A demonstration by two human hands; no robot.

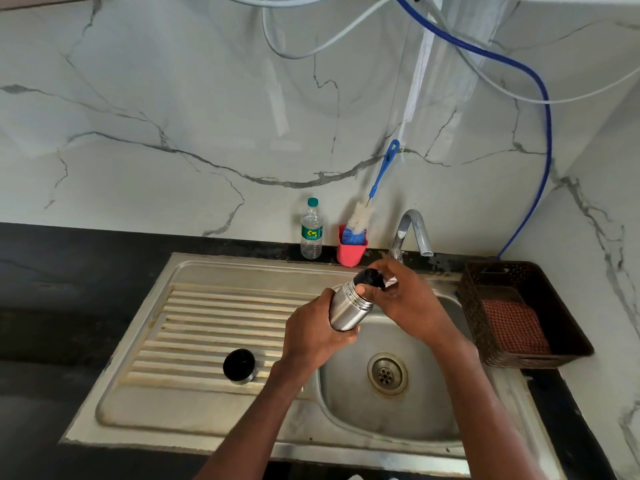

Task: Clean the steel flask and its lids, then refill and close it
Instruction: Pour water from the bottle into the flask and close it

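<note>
Two hands are working the flask [349, 308] over the sink [408, 403]: left hand [317, 336] is gripping its body, right hand [403, 297] is pinching the stopper [370, 277]. Keep body fixed, twist stopper only. Outer lid [239, 366] is sitting on the drainboard [194, 327].

flask [347, 307] base behind fingers [341, 336]

A clear plastic water bottle with a green cap [311, 229] stands on the black stone worktop [69, 271] at twelve o'clock, just beside a pink plastic cup [350, 252] holding a blue-handled bottle brush [360, 216]. At three o'clock sits a dark brown woven basket [519, 306] with a red checked cloth [512, 325] inside, and a blue hose [543, 150] runs down the white marble wall [173, 116] behind it.
</note>
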